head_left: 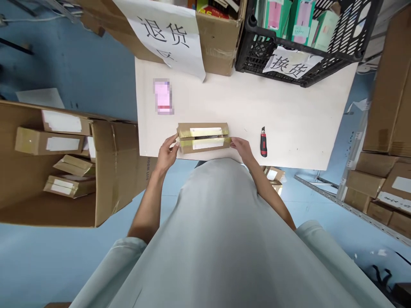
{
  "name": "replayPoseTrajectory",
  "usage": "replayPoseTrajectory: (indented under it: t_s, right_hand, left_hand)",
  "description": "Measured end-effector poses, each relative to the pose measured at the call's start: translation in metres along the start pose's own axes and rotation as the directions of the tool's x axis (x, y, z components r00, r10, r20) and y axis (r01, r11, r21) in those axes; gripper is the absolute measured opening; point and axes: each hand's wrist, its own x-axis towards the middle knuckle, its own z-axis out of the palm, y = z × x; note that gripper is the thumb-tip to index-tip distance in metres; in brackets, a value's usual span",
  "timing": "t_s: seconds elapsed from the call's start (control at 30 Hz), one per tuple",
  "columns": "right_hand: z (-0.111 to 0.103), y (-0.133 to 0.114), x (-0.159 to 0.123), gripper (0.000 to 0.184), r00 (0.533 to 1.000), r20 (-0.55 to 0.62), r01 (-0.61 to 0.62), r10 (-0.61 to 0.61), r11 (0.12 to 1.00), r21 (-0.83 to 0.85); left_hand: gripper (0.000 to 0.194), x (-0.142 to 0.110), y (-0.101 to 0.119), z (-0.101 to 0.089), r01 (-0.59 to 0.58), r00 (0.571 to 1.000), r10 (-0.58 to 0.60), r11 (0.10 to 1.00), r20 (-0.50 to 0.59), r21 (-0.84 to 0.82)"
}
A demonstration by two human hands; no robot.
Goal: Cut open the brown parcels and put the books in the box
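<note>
A small brown cardboard box lies on the white table near its front edge. Its top is slit along the middle, with the gap running between two white label strips and yellowish tape at both ends. At the box's left end, my left hand grips the edge between thumb and fingers. My right hand pinches the right end at the slit. What is inside the box is too dark to make out. To the right of my right hand, a red and black utility knife lies with its tip pointing away from me.
Behind the table's middle stand a carton with a paper sign and a black plastic crate of green boxes. A blurred pink item lies at left. Left of the table, a large carton holds several parcels. Shelved boxes are at right.
</note>
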Motion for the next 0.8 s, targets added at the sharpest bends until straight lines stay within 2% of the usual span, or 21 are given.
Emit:
replayPoseTrajectory:
  t_s: [0.07, 0.17, 0.27, 0.37, 0.5, 0.6, 0.8]
  right_hand:
    - [-0.008, 0.0, -0.008, 0.05, 0.996, -0.062, 0.054, -0.059, 0.996, -0.074]
    - [-0.022, 0.007, -0.016, 0.056, 0.983, -0.131, 0.117, -0.129, 0.988, -0.101]
    - [-0.036, 0.018, -0.02, 0.066, 0.977, -0.175, 0.107, -0.118, 0.992, -0.072]
    - [-0.046, 0.024, -0.021, 0.074, 0.967, -0.224, 0.109, -0.124, 0.991, -0.076]
    - [-0.052, 0.017, -0.013, 0.069, 0.922, -0.259, 0.238, -0.289, 0.948, -0.212]
    - [-0.053, 0.006, 0.002, 0.064, 0.908, -0.171, 0.32, -0.383, 0.895, -0.31]
    - [-0.055, -0.013, 0.023, 0.057, 0.917, 0.029, 0.352, -0.398, 0.772, -0.529]
  left_hand:
    - [0.079, 0.014, -0.004, 0.019, 0.019, 0.999, -0.017, 0.999, 0.046, -0.048]
    - [0.071, 0.036, 0.002, 0.049, 0.078, 0.992, -0.06, 0.984, 0.115, -0.161]
    - [0.066, 0.049, 0.017, 0.064, 0.146, 0.983, -0.109, 0.955, 0.15, -0.257]
    - [0.062, 0.049, 0.032, 0.058, 0.19, 0.98, -0.162, 0.935, 0.115, -0.3]
    - [0.048, 0.036, 0.054, 0.04, 0.158, 0.987, -0.147, 0.952, 0.058, -0.264]
    - [0.044, 0.028, 0.069, 0.033, 0.133, 0.991, -0.122, 0.967, 0.061, -0.218]
    - [0.042, 0.022, 0.083, 0.035, 0.232, 0.971, -0.205, 0.932, 0.125, -0.28]
